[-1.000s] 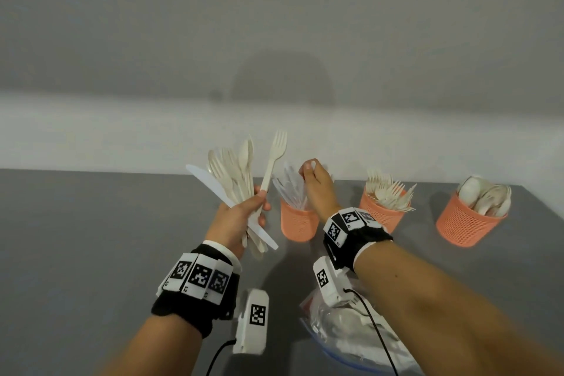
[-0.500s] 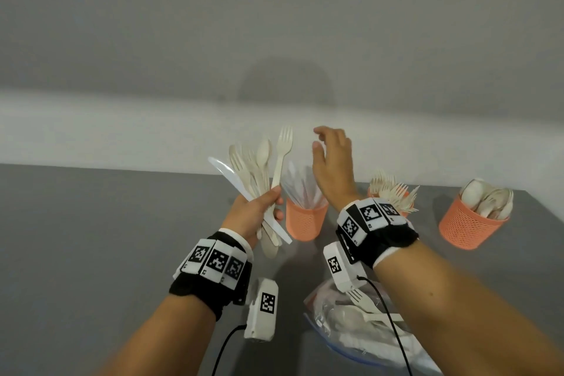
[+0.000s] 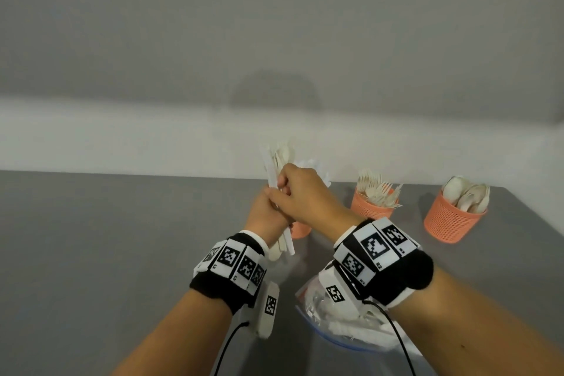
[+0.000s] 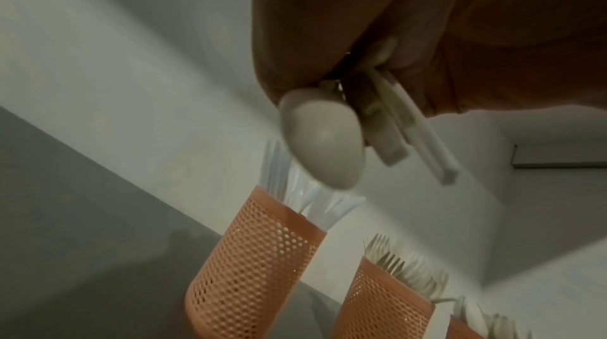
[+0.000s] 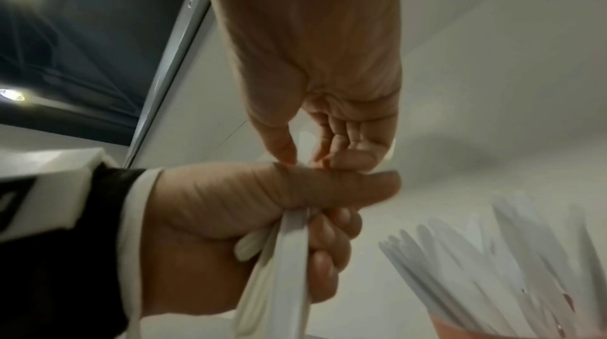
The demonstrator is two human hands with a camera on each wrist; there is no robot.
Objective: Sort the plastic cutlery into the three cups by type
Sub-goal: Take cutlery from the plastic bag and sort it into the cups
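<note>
Grey table (image 3: 91, 253) against a pale wall (image 3: 274, 24) carries three orange cups (image 3: 451, 220).

A grey table (image 3: 91, 253) is seen, with a pale wall (image 3: 274, 24) behind it. A white band (image 3: 122, 137) runs along the bottom of the wall, where the table ends. A soft round shadow (image 3: 274, 94) is seen on the wall. A clear plastic bag (image 3: 341, 333) with a blue edge lies on the near part of the table, and white things are seen inside it, too blurred to be told apart. In the right wrist view, a dark ceiling (image 5: 82, 46) with two small lights (image 5: 13, 95) is seen above a pale beam (image 5: 170, 59).
</note>
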